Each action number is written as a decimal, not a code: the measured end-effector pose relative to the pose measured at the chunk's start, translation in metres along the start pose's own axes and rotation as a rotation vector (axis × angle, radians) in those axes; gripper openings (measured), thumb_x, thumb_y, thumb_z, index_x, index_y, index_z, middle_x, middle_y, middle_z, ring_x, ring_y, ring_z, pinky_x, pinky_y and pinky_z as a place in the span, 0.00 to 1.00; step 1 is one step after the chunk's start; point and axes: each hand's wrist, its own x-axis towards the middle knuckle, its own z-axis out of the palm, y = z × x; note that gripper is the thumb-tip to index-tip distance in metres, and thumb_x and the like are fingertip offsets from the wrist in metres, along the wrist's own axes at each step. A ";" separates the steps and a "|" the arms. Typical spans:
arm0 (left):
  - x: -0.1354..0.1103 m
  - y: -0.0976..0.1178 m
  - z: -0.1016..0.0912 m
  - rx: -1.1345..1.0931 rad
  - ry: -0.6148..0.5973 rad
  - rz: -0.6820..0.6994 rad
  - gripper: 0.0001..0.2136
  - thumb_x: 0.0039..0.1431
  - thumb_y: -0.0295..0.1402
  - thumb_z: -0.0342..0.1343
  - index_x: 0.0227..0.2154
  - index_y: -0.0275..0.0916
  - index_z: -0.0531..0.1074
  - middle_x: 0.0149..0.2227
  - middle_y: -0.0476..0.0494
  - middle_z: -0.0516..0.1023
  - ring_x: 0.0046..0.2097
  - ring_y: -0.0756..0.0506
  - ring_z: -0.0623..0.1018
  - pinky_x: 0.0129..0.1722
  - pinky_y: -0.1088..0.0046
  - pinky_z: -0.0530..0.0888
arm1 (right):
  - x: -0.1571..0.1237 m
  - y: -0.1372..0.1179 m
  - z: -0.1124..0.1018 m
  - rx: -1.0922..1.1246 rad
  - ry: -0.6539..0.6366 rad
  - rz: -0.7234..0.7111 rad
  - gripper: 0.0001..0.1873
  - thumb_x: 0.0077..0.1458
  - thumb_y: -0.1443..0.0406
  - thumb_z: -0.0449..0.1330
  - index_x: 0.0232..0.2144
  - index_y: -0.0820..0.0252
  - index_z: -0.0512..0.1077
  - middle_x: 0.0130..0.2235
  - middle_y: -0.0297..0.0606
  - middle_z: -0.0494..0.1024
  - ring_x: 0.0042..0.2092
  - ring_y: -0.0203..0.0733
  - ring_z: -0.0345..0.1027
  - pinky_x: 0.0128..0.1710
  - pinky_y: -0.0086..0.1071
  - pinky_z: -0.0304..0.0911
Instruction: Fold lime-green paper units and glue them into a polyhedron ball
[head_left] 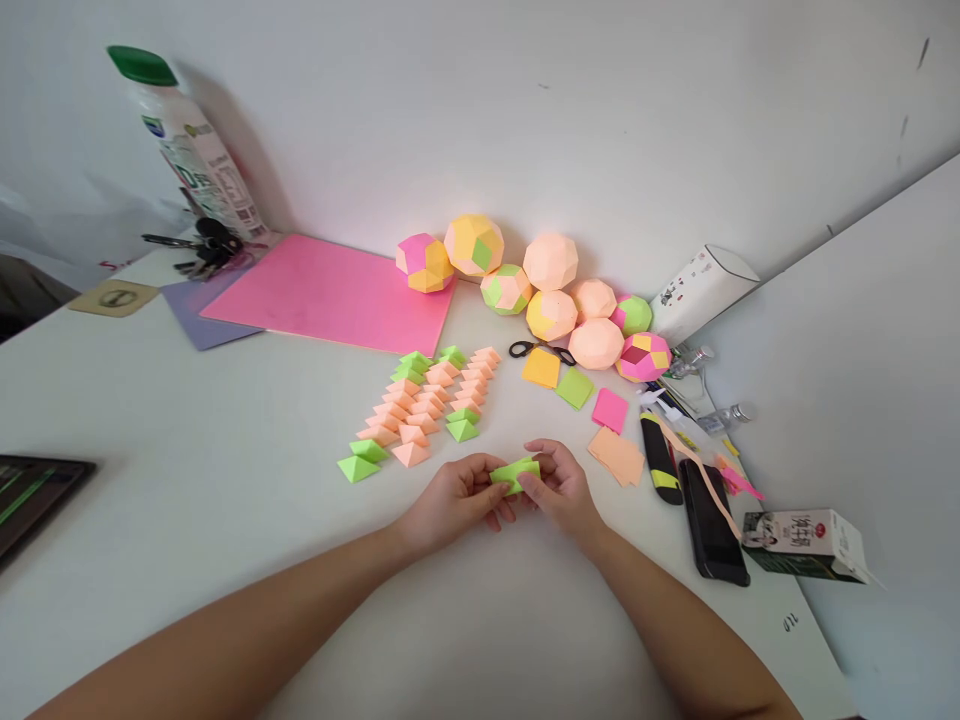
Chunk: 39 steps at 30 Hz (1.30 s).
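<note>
A small folded piece of green paper is pinched between my two hands above the front middle of the table. My left hand grips its left end with thumb and fingers. On its right end, my right hand presses with the thumb on top. Just beyond my left hand lie slanting rows of folded paper pieces, peach and green. Nearest my right hand is a stack of peach paper squares, with pink, green and yellow squares behind it.
Several paper balls stand against the wall by black-handled scissors. A pink sheet, keys and a white bottle lie back left. A highlighter, phone and milk carton line the right edge.
</note>
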 end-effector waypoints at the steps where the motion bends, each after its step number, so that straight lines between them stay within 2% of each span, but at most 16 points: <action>1: 0.000 0.000 0.000 -0.013 -0.001 0.009 0.12 0.55 0.41 0.56 0.36 0.37 0.68 0.27 0.47 0.77 0.29 0.48 0.77 0.29 0.70 0.74 | 0.000 -0.001 -0.001 0.003 -0.025 0.015 0.20 0.50 0.59 0.62 0.44 0.56 0.64 0.26 0.29 0.70 0.24 0.32 0.65 0.23 0.27 0.62; 3: 0.000 0.000 -0.001 -0.031 -0.005 0.030 0.12 0.54 0.40 0.57 0.36 0.37 0.68 0.28 0.48 0.77 0.29 0.48 0.76 0.30 0.70 0.74 | 0.002 -0.003 -0.002 -0.015 -0.076 0.033 0.16 0.51 0.58 0.61 0.41 0.58 0.66 0.26 0.30 0.71 0.25 0.32 0.65 0.23 0.26 0.61; 5: 0.000 0.000 -0.001 -0.040 -0.003 0.049 0.12 0.54 0.39 0.57 0.37 0.37 0.67 0.27 0.48 0.76 0.28 0.49 0.75 0.29 0.70 0.74 | 0.002 -0.004 -0.003 -0.048 -0.104 0.040 0.11 0.52 0.58 0.61 0.32 0.60 0.68 0.23 0.30 0.71 0.24 0.32 0.64 0.23 0.26 0.60; 8: 0.000 0.001 0.000 -0.031 0.012 0.061 0.13 0.53 0.40 0.58 0.37 0.37 0.67 0.26 0.49 0.75 0.26 0.50 0.74 0.27 0.72 0.73 | 0.002 -0.005 -0.003 -0.084 -0.090 0.048 0.13 0.52 0.57 0.61 0.24 0.60 0.66 0.20 0.31 0.71 0.22 0.33 0.64 0.22 0.27 0.59; 13: 0.000 -0.002 -0.001 0.043 0.051 0.045 0.12 0.55 0.42 0.55 0.33 0.37 0.68 0.20 0.52 0.72 0.22 0.51 0.72 0.24 0.74 0.70 | 0.001 -0.005 -0.001 -0.090 -0.065 0.050 0.14 0.50 0.56 0.62 0.23 0.60 0.66 0.20 0.32 0.73 0.21 0.33 0.64 0.20 0.27 0.59; 29: 0.002 -0.002 0.002 0.023 0.105 0.025 0.14 0.54 0.45 0.55 0.28 0.37 0.67 0.18 0.52 0.71 0.21 0.51 0.71 0.23 0.74 0.70 | 0.001 -0.005 -0.002 -0.135 -0.073 0.064 0.15 0.51 0.55 0.61 0.24 0.60 0.68 0.19 0.32 0.74 0.21 0.33 0.65 0.20 0.26 0.58; 33: 0.001 -0.003 0.002 0.014 0.109 0.062 0.14 0.53 0.44 0.56 0.29 0.37 0.67 0.20 0.51 0.72 0.21 0.51 0.71 0.23 0.74 0.70 | 0.001 -0.007 -0.002 -0.185 -0.086 0.057 0.14 0.52 0.54 0.59 0.27 0.61 0.71 0.20 0.33 0.74 0.23 0.34 0.66 0.22 0.27 0.60; 39: 0.000 -0.006 0.002 0.015 0.106 0.094 0.12 0.54 0.41 0.56 0.33 0.37 0.69 0.23 0.51 0.73 0.23 0.52 0.72 0.24 0.75 0.70 | 0.001 -0.008 0.000 -0.171 -0.069 0.072 0.15 0.51 0.55 0.61 0.23 0.60 0.69 0.19 0.33 0.74 0.22 0.35 0.66 0.21 0.28 0.59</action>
